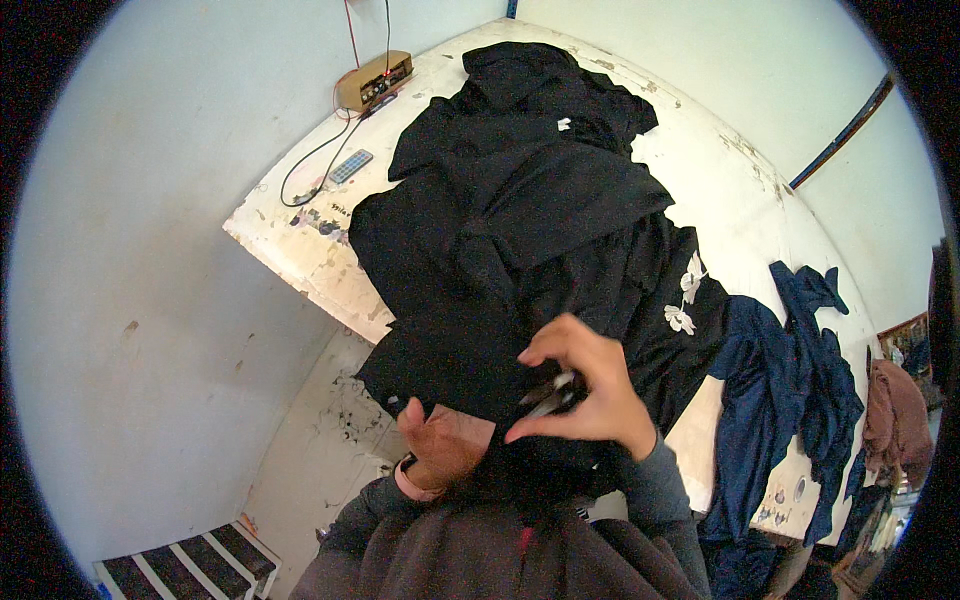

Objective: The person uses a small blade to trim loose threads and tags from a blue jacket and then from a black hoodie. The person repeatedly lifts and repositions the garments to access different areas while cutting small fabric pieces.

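Here I see my right hand (585,385) pinched shut around a small metal tool (552,395), possibly scissors or snips, pressed against the near edge of the black garment (520,230). My left hand (445,440) sits underneath that same edge, its grip clenched on a fold of the dark cloth. The black garment lies heaped across the white bench (740,190), draping over its near edge toward me, with white flower motifs (685,300) on its right side. A navy blue garment (800,390) hangs just beside it on the right. At the far left corner rest a small wooden box (373,80) with cables and a remote (350,166).
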Available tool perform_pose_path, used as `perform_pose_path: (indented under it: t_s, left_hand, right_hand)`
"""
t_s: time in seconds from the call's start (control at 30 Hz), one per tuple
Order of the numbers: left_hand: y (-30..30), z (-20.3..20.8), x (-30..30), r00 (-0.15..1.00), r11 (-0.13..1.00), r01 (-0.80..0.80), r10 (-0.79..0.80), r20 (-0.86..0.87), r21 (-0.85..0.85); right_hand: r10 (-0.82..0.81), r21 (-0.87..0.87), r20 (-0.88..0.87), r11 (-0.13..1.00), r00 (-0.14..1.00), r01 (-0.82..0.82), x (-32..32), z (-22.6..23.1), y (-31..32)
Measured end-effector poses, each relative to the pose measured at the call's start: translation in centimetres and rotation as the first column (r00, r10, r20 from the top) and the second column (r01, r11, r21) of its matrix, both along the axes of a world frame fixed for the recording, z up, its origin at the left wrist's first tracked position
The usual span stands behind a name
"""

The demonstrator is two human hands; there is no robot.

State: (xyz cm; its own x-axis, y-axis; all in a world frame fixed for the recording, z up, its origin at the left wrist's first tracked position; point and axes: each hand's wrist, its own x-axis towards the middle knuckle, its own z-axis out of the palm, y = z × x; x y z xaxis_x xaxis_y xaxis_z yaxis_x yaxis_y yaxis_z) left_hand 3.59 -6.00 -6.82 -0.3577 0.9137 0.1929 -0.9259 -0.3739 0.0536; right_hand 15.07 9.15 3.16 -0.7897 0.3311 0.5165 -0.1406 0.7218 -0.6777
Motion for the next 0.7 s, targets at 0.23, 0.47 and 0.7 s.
perform_pose_path:
  t_s: [0.23, 0.47, 0.7]
  left_hand:
    - [0.7, 2.5, -1.6, 0.997, 0.987, 0.032, -0.042, -0.059, -0.159]
    - [-0.7, 4.4, -2.8, 0.936, 0.931, -0.052, -0.081, -0.344, -0.361]
    - [-0.4, 5.4, -2.0, 0.96, 0.882, 0.001, -0.132, -0.246, -0.472]
  right_hand:
    - [-0.336, 0.531, 0.019, 0.801, 0.942, 0.275, 4.1, -1.6, -1.7]
    - [-0.445, 0.516, -0.035, 0.759, 0.895, 0.397, 6.4, -1.7, -1.8]
    - [-0.289, 0.649, -0.252, 0.657, 0.924, 0.383, 3.4, -0.9, -4.7]
